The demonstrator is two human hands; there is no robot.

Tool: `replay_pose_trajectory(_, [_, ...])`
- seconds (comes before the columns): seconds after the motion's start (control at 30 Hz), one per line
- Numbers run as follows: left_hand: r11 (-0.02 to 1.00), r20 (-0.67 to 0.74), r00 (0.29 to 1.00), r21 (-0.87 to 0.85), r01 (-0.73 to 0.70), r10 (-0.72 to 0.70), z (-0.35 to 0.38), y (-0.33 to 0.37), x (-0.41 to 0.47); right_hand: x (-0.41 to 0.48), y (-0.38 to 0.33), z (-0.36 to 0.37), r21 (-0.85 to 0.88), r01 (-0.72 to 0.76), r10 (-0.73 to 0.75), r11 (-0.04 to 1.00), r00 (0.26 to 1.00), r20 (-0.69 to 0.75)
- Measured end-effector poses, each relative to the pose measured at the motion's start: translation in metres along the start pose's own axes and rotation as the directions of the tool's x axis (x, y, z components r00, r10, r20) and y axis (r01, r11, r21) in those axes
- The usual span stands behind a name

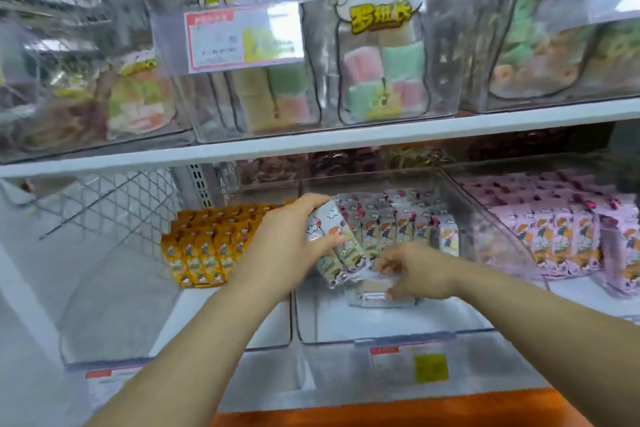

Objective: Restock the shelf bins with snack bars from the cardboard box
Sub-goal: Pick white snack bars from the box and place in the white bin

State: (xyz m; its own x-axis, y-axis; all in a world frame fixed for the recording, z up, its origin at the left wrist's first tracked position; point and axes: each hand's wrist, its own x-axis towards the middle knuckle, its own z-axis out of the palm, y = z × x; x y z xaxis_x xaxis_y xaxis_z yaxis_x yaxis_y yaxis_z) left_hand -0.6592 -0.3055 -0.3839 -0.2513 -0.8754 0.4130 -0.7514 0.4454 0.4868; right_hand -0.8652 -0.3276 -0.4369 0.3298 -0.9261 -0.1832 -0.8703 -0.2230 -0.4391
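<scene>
Head view: left hand (291,246) grips white snack bars (332,250) inside the clear middle bin (381,336), right hand (415,270) pinching another.

Three bins abreast: middle bin (381,336) between left bin (104,354) and right bin (512,239).

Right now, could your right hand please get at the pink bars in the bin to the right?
Probably yes. The right hand is in the middle bin, and the clear divider stands between it and the pink bars, but the bins are open-topped, so lifting over should work.
</scene>
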Motion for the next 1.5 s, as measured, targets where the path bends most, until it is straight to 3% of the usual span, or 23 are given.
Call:
replay_pose_trajectory(0.13, [0.999,0.001,1.000,0.034,-0.026,0.026,0.005,-0.011,0.004,0.024,-0.008,0.012,-0.231,0.023,-0.014,0.973,0.999,0.041])
replay_pose_trajectory(0.23, [0.998,-0.009,1.000,0.065,-0.016,0.017,0.007,-0.015,0.004,0.030,-0.005,0.022,-0.280,0.034,-0.031,0.960,0.999,0.017])
replay_pose_trajectory(0.47, [0.998,0.042,0.998,0.039,-0.045,0.044,0.007,-0.014,0.009,0.001,0.008,-0.017,0.000,0.028,-0.027,1.000,0.974,-0.224])
replay_pose_trajectory(0.57, [0.997,0.027,0.997,0.027,-0.074,0.073,0.005,-0.006,0.020,-0.017,0.013,-0.036,0.025,-0.012,0.018,1.000,0.972,-0.234])
replay_pose_trajectory(0.63, [0.994,0.018,0.994,0.014,-0.108,0.107,-0.001,0.002,0.027,-0.028,0.014,-0.046,0.169,-0.011,0.047,0.986,0.977,-0.209])
replay_pose_trajectory(0.73, [0.995,0.011,0.995,-0.022,-0.101,0.101,-0.010,0.006,0.034,-0.042,0.012,-0.058,0.530,-0.016,0.076,0.848,0.993,-0.092])
replay_pose_trajectory(0.9, [0.995,0.027,0.996,-0.054,-0.079,0.081,-0.006,0.009,0.037,-0.043,0.012,-0.068,0.770,-0.035,0.047,0.637,0.999,0.006])
replay_pose_trajectory(0.97, [0.994,0.094,0.989,0.008,-0.114,0.112,0.003,0.013,0.040,-0.041,0.011,-0.068,0.777,-0.028,0.032,0.629,0.999,0.010])
replay_pose_trajectory(1.07, [0.990,0.194,0.974,0.061,-0.129,0.115,0.020,0.016,0.047,-0.037,0.009,-0.069,0.617,-0.005,0.048,0.787,0.997,-0.053])
replay_pose_trajectory(1.23, [0.980,0.350,0.935,0.156,-0.121,0.060,0.050,0.020,0.062,-0.032,0.007,-0.078,0.152,-0.028,0.044,0.988,0.994,-0.103])
replay_pose_trajectory(1.4, [0.978,0.437,0.899,0.186,-0.096,0.005,0.085,0.025,0.078,-0.007,0.011,-0.075,-0.282,-0.147,0.120,0.948,0.987,-0.110])
replay_pose_trajectory(1.5, [0.977,0.444,0.896,0.191,-0.094,-0.001,0.102,0.025,0.085,0.012,0.019,-0.068,-0.388,-0.178,0.134,0.905,0.981,-0.137])
